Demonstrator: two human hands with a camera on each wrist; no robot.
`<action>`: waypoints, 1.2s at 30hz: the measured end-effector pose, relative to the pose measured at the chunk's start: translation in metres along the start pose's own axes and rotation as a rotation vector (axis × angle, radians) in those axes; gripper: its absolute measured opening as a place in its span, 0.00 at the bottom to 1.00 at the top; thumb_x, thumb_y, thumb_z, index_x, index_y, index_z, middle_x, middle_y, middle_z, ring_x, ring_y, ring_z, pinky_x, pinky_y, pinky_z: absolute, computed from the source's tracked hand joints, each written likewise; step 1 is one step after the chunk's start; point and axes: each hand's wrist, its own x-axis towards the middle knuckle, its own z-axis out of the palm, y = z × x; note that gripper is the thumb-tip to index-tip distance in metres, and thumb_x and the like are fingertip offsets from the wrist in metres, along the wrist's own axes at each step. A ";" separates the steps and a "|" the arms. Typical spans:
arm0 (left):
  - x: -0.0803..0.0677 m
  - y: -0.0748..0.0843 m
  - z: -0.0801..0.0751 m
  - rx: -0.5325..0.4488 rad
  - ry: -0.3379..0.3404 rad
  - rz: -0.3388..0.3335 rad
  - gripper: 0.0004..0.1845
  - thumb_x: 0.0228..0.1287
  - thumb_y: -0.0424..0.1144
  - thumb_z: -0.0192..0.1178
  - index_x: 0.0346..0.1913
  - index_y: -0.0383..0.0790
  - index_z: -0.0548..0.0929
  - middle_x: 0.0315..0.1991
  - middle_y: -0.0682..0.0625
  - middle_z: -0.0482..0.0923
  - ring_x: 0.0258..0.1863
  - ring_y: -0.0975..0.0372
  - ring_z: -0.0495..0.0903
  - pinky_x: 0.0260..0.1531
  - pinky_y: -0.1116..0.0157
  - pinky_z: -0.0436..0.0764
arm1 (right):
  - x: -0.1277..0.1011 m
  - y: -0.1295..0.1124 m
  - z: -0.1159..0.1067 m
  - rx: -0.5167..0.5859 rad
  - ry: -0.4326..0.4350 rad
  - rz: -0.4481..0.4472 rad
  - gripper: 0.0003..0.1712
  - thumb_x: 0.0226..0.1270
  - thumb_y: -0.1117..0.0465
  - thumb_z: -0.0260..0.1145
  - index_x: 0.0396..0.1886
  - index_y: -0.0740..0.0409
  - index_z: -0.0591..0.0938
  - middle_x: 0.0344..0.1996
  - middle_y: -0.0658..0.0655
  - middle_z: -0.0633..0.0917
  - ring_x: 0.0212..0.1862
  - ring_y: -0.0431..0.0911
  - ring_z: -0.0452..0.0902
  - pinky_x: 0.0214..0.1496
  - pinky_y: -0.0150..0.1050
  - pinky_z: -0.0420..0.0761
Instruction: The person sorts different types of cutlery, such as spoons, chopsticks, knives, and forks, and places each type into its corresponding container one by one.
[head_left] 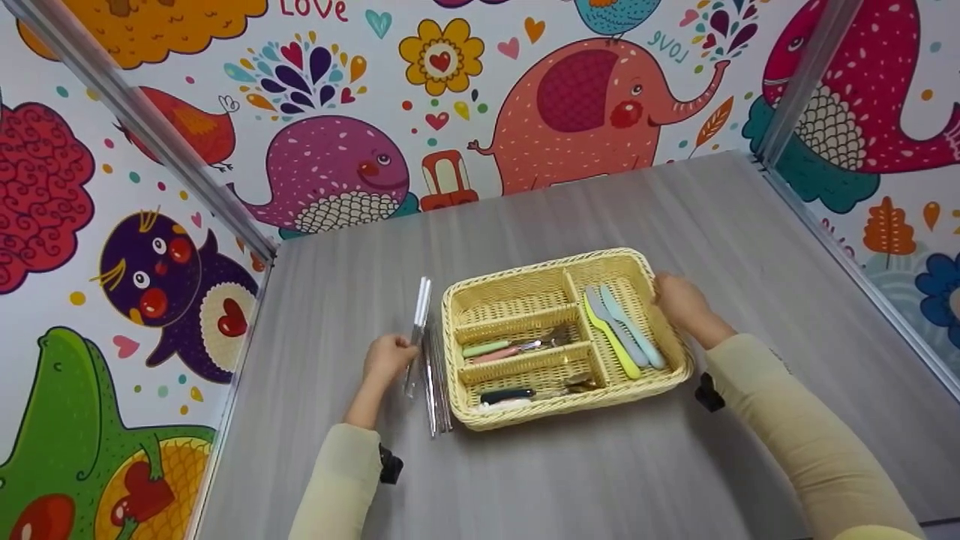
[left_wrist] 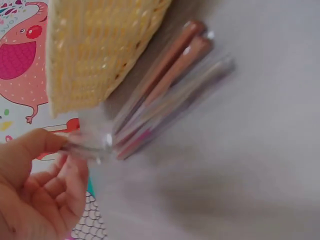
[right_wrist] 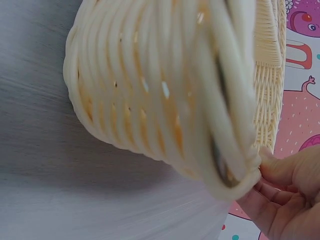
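My left hand is left of the woven basket, its thumb and fingers pinching the end of a slim clear-wrapped packet that looks like chopsticks. Close beside it, along the basket's left side, lie several more wrapped chopsticks, some with brown ends. My right hand grips the basket's right rim, thumb on top and fingers below. In the right compartment lie a yellow-green knife, a grey one and a light blue one.
Forks with green and pink handles lie in the basket's middle left compartment. The front one holds cutlery with dark and white handles. Cartoon-printed walls edge the grey table at the back and sides.
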 end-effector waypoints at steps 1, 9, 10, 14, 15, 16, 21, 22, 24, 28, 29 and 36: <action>0.003 0.005 -0.003 0.038 0.014 0.030 0.05 0.52 0.34 0.58 0.23 0.38 0.76 0.19 0.53 0.71 0.19 0.63 0.68 0.20 0.69 0.67 | 0.000 0.000 0.000 -0.001 -0.002 0.006 0.06 0.55 0.74 0.58 0.22 0.67 0.69 0.17 0.61 0.73 0.22 0.51 0.65 0.25 0.45 0.66; 0.024 0.060 0.005 0.497 0.101 0.406 0.07 0.57 0.35 0.57 0.23 0.38 0.77 0.23 0.45 0.80 0.23 0.53 0.78 0.23 0.57 0.76 | -0.001 0.000 0.000 -0.002 -0.001 0.030 0.06 0.55 0.75 0.57 0.22 0.67 0.70 0.18 0.62 0.73 0.23 0.52 0.66 0.26 0.45 0.67; 0.027 0.067 0.009 0.551 0.105 0.441 0.07 0.57 0.34 0.57 0.23 0.37 0.77 0.24 0.43 0.80 0.24 0.51 0.79 0.24 0.55 0.77 | -0.001 0.000 0.001 0.001 0.001 0.029 0.06 0.55 0.75 0.57 0.22 0.66 0.70 0.18 0.61 0.72 0.23 0.51 0.65 0.25 0.44 0.66; 0.052 0.079 0.041 0.756 0.140 0.574 0.07 0.57 0.31 0.53 0.24 0.37 0.78 0.22 0.43 0.80 0.24 0.50 0.79 0.21 0.55 0.78 | -0.001 0.001 0.001 0.009 0.008 0.028 0.07 0.54 0.75 0.57 0.22 0.66 0.69 0.17 0.59 0.71 0.22 0.50 0.64 0.25 0.44 0.65; 0.063 0.078 0.052 0.789 0.124 0.579 0.08 0.58 0.30 0.52 0.25 0.38 0.79 0.23 0.43 0.80 0.25 0.51 0.79 0.21 0.55 0.78 | -0.001 0.001 0.001 0.009 0.010 0.027 0.07 0.54 0.75 0.57 0.21 0.66 0.69 0.17 0.59 0.71 0.23 0.50 0.64 0.25 0.44 0.65; 0.076 0.075 0.065 0.823 0.107 0.584 0.09 0.58 0.29 0.51 0.25 0.39 0.80 0.24 0.44 0.81 0.26 0.52 0.79 0.22 0.56 0.79 | -0.001 0.000 0.001 0.010 0.014 0.026 0.07 0.53 0.75 0.57 0.21 0.66 0.69 0.17 0.59 0.71 0.23 0.50 0.64 0.25 0.44 0.65; 0.151 0.034 0.139 0.904 0.057 0.592 0.10 0.54 0.31 0.53 0.24 0.48 0.83 0.27 0.51 0.82 0.30 0.54 0.79 0.24 0.55 0.79 | 0.000 -0.001 0.002 0.005 0.024 0.016 0.06 0.53 0.76 0.56 0.21 0.66 0.69 0.17 0.60 0.72 0.23 0.51 0.65 0.25 0.45 0.66; 0.162 0.025 0.151 0.918 0.079 0.604 0.09 0.52 0.32 0.54 0.23 0.49 0.82 0.27 0.52 0.82 0.29 0.55 0.79 0.23 0.56 0.78 | 0.000 -0.001 0.002 0.006 0.026 0.013 0.06 0.53 0.75 0.56 0.22 0.66 0.70 0.18 0.61 0.72 0.23 0.52 0.66 0.25 0.46 0.67; 0.176 0.014 0.169 0.930 0.104 0.600 0.08 0.50 0.34 0.55 0.24 0.50 0.82 0.27 0.53 0.82 0.30 0.55 0.78 0.23 0.56 0.78 | -0.001 -0.002 0.002 0.006 0.027 0.015 0.04 0.53 0.75 0.57 0.23 0.67 0.70 0.18 0.62 0.73 0.24 0.53 0.67 0.26 0.48 0.68; 0.175 0.020 0.181 0.947 0.123 0.539 0.06 0.52 0.35 0.57 0.27 0.49 0.83 0.29 0.52 0.82 0.32 0.56 0.78 0.22 0.56 0.77 | -0.001 -0.003 0.001 0.014 0.031 0.021 0.03 0.52 0.76 0.56 0.23 0.68 0.71 0.19 0.63 0.74 0.25 0.54 0.68 0.27 0.49 0.68; 0.173 0.022 0.182 0.937 0.129 0.529 0.07 0.52 0.35 0.56 0.27 0.49 0.84 0.30 0.52 0.83 0.32 0.56 0.78 0.22 0.56 0.77 | -0.001 -0.003 0.001 0.015 0.031 0.025 0.03 0.52 0.76 0.56 0.23 0.68 0.71 0.19 0.63 0.74 0.25 0.54 0.69 0.27 0.50 0.69; 0.160 0.040 0.177 0.844 0.094 0.440 0.11 0.55 0.33 0.53 0.25 0.50 0.83 0.30 0.53 0.83 0.30 0.54 0.81 0.22 0.53 0.78 | -0.001 -0.003 0.000 0.014 0.029 0.026 0.03 0.52 0.75 0.57 0.24 0.68 0.71 0.20 0.65 0.76 0.26 0.57 0.71 0.30 0.52 0.71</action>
